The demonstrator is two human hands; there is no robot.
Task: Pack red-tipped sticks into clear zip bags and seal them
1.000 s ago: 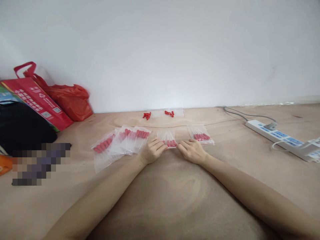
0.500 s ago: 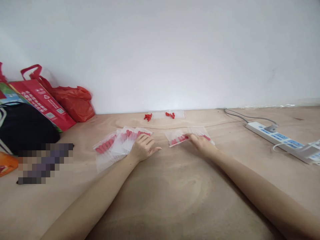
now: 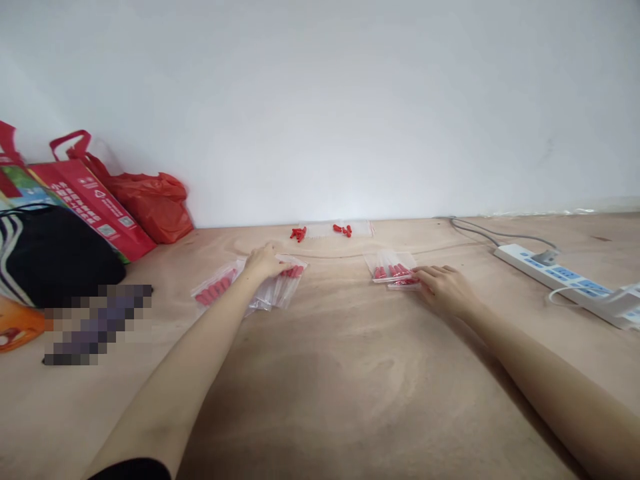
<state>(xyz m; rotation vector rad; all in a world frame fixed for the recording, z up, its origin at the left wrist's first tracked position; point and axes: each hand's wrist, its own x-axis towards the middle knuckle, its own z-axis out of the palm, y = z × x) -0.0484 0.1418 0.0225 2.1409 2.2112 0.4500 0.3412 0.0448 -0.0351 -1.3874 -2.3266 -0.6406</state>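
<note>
Small clear plastic bags of red, finger-shaped pieces lie in two groups on the wooden table. Over the left fanned-out bags (image 3: pixel 215 291) is my left hand (image 3: pixel 261 262), its thumb apart from its fingers and pointing right; the fingertips are partly hidden. My right hand (image 3: pixel 444 288) is at the right edge of the other bags (image 3: pixel 393 267), fingers bent and closed at a bag's edge. Red pieces show through the plastic in both groups. Farther back, loose red pieces (image 3: pixel 299 234) and a few more red pieces (image 3: pixel 343 230) lie by flat clear bags near the wall.
A white power strip (image 3: pixel 565 273) with plugs and grey cables lies on the right. At the left stand a red shopping bag (image 3: pixel 95 200), a red plastic bag (image 3: pixel 160 207) and a black bag (image 3: pixel 60 257). A blurred-out dark object (image 3: pixel 100 327) lies before them.
My right hand has moved right, and the bag it held now lies with the right group. My left hand has shifted left and back over its bags.
</note>
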